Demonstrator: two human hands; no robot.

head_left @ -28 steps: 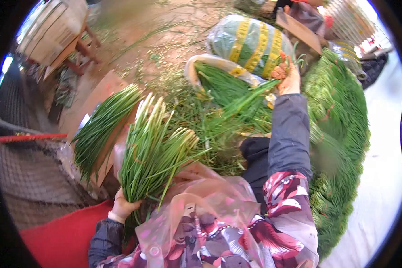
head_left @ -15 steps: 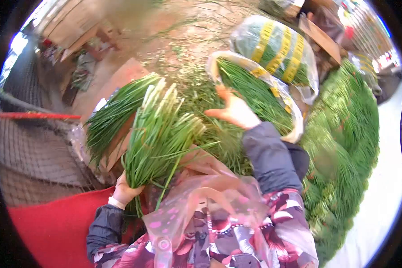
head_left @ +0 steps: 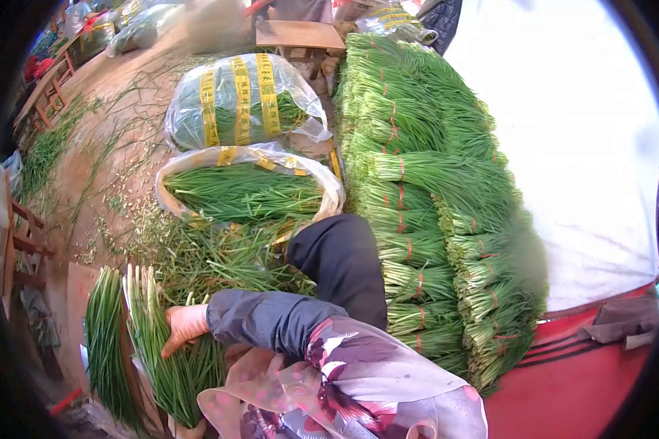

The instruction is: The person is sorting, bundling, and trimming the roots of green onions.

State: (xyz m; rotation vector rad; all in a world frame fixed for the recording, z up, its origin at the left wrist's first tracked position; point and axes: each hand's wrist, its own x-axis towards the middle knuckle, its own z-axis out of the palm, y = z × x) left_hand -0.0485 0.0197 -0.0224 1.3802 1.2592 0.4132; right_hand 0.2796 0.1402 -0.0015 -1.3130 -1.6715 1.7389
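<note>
A loose bunch of garlic chives (head_left: 154,329), white stalk ends pointing away from me, lies across my front at the lower left. My left hand (head_left: 188,430) shows only in part at the bottom edge, closed around the leafy end of that bunch. Against the stalks' right side is my right hand (head_left: 185,328), its thumb over them and its other fingers largely hidden among the stalks. Just left of this bunch, a second pile of chives (head_left: 106,344) rests on a brown board (head_left: 79,285).
Tied chive bundles (head_left: 410,175) with red bands are stacked in long rows at the right. Ahead sit an open plastic bag of chives (head_left: 249,192) and a wrapped bag (head_left: 238,99) with yellow tape. Trimmings (head_left: 220,256) cover the ground. A wooden stool (head_left: 300,35) stands behind.
My view has swung to the right, bringing the stacked bundles to the middle. My right hand, earlier spread in the air, has come onto the bunch; the left keeps hold of its leafy end.
</note>
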